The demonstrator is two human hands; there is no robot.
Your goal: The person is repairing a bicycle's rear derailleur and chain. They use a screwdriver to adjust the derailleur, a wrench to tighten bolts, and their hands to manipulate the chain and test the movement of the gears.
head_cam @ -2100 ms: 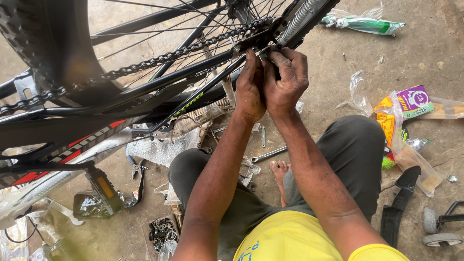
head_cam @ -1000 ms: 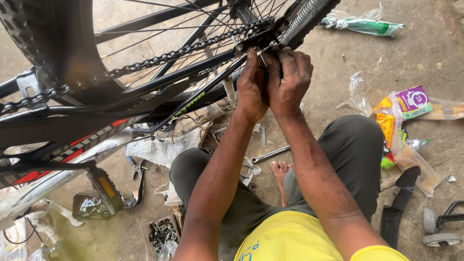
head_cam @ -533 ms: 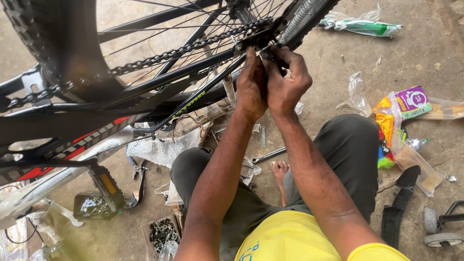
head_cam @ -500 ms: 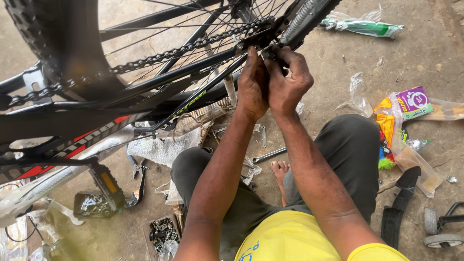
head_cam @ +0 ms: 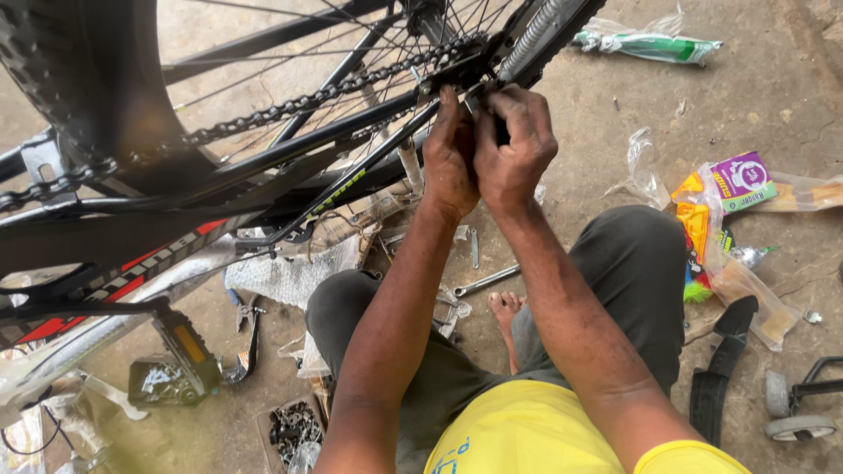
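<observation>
A black bicycle with red markings stands over me, its frame [head_cam: 290,167] running from lower left to upper right. The chain [head_cam: 290,107] leads to the rear derailleur [head_cam: 457,72] beside the spoked wheel [head_cam: 351,53]. My left hand [head_cam: 450,154] and my right hand [head_cam: 516,140] are pressed together at that derailleur, fingers closed around its small parts. What exactly the fingertips pinch is hidden. I squat on the concrete floor in grey trousers.
On the floor lie wrenches [head_cam: 485,280], pliers [head_cam: 248,320], a box of small metal parts [head_cam: 290,428] and a pedal [head_cam: 186,347]. Plastic bags and packets [head_cam: 729,189] are scattered at right. A black strap [head_cam: 720,364] and a training wheel [head_cam: 795,412] sit lower right.
Both hands stay at the derailleur with only slight finger shifts. The view has drifted a little; the bicycle has not visibly moved.
</observation>
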